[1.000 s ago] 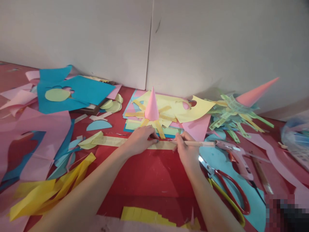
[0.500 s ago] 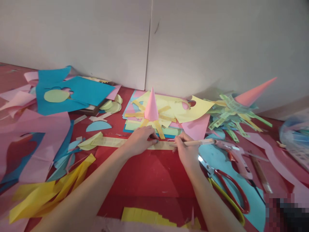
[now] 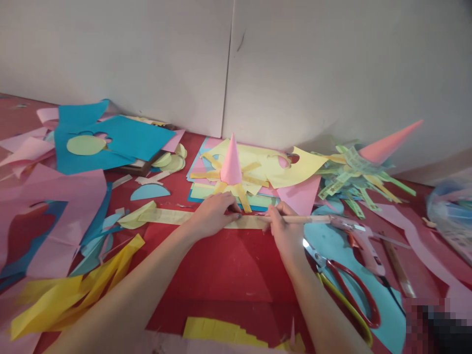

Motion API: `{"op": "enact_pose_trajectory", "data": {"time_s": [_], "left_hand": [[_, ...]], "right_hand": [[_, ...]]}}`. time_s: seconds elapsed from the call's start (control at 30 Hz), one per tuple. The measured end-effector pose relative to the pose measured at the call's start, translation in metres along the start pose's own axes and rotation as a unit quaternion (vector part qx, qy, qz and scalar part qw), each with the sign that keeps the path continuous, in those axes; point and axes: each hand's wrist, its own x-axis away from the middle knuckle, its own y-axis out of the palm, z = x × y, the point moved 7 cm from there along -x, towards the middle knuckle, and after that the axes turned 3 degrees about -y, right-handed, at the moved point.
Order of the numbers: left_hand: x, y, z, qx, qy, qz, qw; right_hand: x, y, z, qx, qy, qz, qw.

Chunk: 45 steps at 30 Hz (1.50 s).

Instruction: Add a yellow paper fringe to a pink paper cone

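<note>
Head view: pale yellow paper strip (image 3: 169, 216) lies flat, side to side, on red tabletop (image 3: 224, 265), in front of pink paper cone (image 3: 231, 164) w/ its yellow tabs (image 3: 204, 175). L hand (image 3: 212, 216) is over the strip's middle, fingertips at it; can't tell if thumb & fingers pinch it or just press. R hand (image 3: 287, 233) is closed on a slim pale stick-like tool (image 3: 315, 219), prob. a pencil or similar, tip end at the strip's R part. Hands are apart, w/ a bit of strip showing btwn.

Handling, my guess: strip is v. light, thin, bendy; slides easily, creases if pinched hard, may tear if yanked. Best hold = flat fingertip pressure near the working spot, or a light pinch at the edges, L end incl. Tool looks light & stiff; hold low near the tip for control, since the long back end sticks out twd pink glue gun (image 3: 372, 253) & could knock it. Red-handled scissors (image 3: 322, 262) sit just beside R wrist, prob. the heavier, rigid item; take by the loops, not the blades. Cone prob. crushes easily; lift gently by its base, not the pointy top. Folded yellow paper (image 3: 70, 300) nr L forearm looks soft, creased.
</note>
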Motion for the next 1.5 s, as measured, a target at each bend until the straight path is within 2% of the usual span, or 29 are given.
{"op": "enact_pose_trajectory", "data": {"time_s": [0.1,0.23,0.37,0.6,0.77,1.0,1.17,1.27,1.37,1.43,1.5], "left_hand": [[0.000,0.000,0.001,-0.001,-0.005,-0.005,1.000],[-0.001,0.001,0.000,-0.002,-0.013,-0.010,1.000],[-0.002,0.002,-0.001,-0.003,-0.011,-0.010,1.000],[-0.002,0.002,-0.002,-0.008,-0.010,-0.007,1.000],[-0.002,0.003,-0.002,-0.005,-0.010,-0.005,1.000],[-0.002,0.003,-0.003,-0.013,-0.011,-0.005,1.000],[-0.002,0.003,-0.002,-0.011,-0.008,-0.002,1.000],[-0.001,0.003,-0.003,-0.009,-0.007,0.000,1.000],[-0.001,0.003,-0.004,-0.010,-0.008,0.004,1.000],[-0.001,0.003,-0.004,-0.010,-0.010,0.004,1.000],[-0.001,0.003,-0.003,-0.005,-0.011,-0.002,1.000]], "right_hand": [[0.001,0.001,-0.002,0.025,-0.008,-0.004,1.000],[0.002,0.007,-0.005,0.028,-0.023,-0.042,0.998],[0.003,-0.001,-0.009,0.005,-0.038,0.010,0.999],[0.005,-0.004,-0.020,0.087,-0.115,0.040,0.989],[0.005,0.000,-0.016,0.137,-0.129,0.021,0.982],[0.010,-0.016,-0.021,0.131,-0.131,0.121,0.975],[0.010,-0.016,-0.021,0.131,-0.137,0.121,0.974],[0.012,-0.011,-0.025,0.107,-0.139,0.086,0.981],[0.015,0.003,-0.033,0.052,-0.151,-0.014,0.987],[0.015,0.013,-0.033,0.019,-0.131,-0.085,0.988],[0.013,0.019,-0.027,0.000,-0.082,-0.119,0.989]]}}
